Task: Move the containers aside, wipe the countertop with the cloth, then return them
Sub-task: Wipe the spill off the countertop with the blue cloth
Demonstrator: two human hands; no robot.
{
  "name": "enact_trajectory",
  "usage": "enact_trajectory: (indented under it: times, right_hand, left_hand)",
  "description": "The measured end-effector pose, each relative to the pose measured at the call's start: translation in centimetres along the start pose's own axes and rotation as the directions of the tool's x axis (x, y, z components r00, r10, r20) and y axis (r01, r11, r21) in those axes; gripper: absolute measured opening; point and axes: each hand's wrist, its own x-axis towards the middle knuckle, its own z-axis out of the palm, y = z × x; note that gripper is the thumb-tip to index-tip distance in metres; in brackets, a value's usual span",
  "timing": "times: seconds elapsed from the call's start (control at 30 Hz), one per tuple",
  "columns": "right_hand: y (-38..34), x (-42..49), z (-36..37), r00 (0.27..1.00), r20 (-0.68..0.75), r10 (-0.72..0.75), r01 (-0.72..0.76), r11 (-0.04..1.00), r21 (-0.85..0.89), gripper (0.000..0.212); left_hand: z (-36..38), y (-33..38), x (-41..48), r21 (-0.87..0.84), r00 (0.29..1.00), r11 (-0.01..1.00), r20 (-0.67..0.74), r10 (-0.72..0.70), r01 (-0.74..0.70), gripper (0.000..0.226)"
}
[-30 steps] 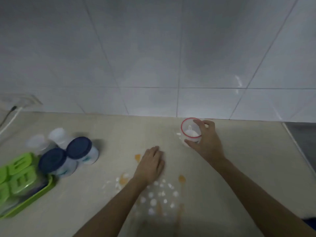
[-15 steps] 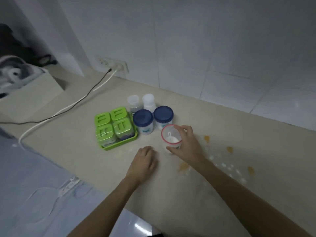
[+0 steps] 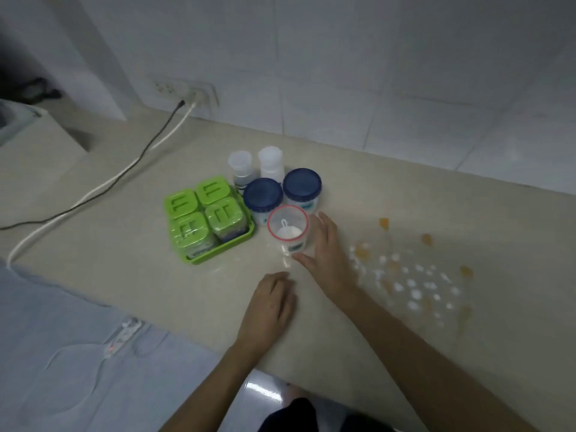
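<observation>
A clear container with a red rim (image 3: 288,232), with a white scoop and powder inside, stands on the beige countertop (image 3: 124,244). My right hand (image 3: 327,257) cups its right side, thumb at its base. Touching it behind are two jars with blue lids (image 3: 263,194) (image 3: 301,183), with two small pale bottles (image 3: 240,165) (image 3: 270,162) farther back. A green tray (image 3: 218,258) with several green-lidded boxes (image 3: 202,216) sits to the left. My left hand (image 3: 271,307) rests palm down on the counter, holding nothing. No cloth is in view.
Orange stains and white drops (image 3: 411,285) are scattered over the counter to the right of my right arm. A black and a white cable (image 3: 93,194) run from a wall socket (image 3: 187,90) across the left side. The counter's front edge lies just below my left wrist.
My right hand carried the red-rimmed container left from beside the spill and set it down against the blue-lidded jars. My view swung left and my left hand drew back toward me.
</observation>
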Motion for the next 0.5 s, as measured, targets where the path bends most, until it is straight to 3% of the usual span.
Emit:
enact_trajectory:
  times: [0.2,0.3,0.4,0.5]
  right_hand:
    - [6.7,-12.6,-6.2,0.99,-0.002,0.143,-0.143,0.986,-0.086,0.074]
    - [10.6,-19.7,-10.5,0.951,-0.105,0.29,-0.301,0.947,-0.109,0.076]
    - [13.2,-25.7,-14.1,0.883,-0.23,0.409,-0.44,0.892,-0.105,0.063]
    - [15.5,-30.0,-17.4,0.844,-0.278,0.458,-0.501,0.859,-0.105,0.055]
  left_hand:
    - [3.5,4.9,-0.9,-0.117,0.962,0.966,0.121,0.244,-0.23,0.029]
    - [6.0,8.4,-0.3,-0.125,0.904,0.921,0.183,0.386,-0.368,0.028]
    - [8.3,12.6,0.2,-0.164,0.857,0.886,0.227,0.462,-0.434,0.029]
    - [11.1,17.4,0.3,-0.19,0.793,0.841,0.281,0.541,-0.507,0.031]
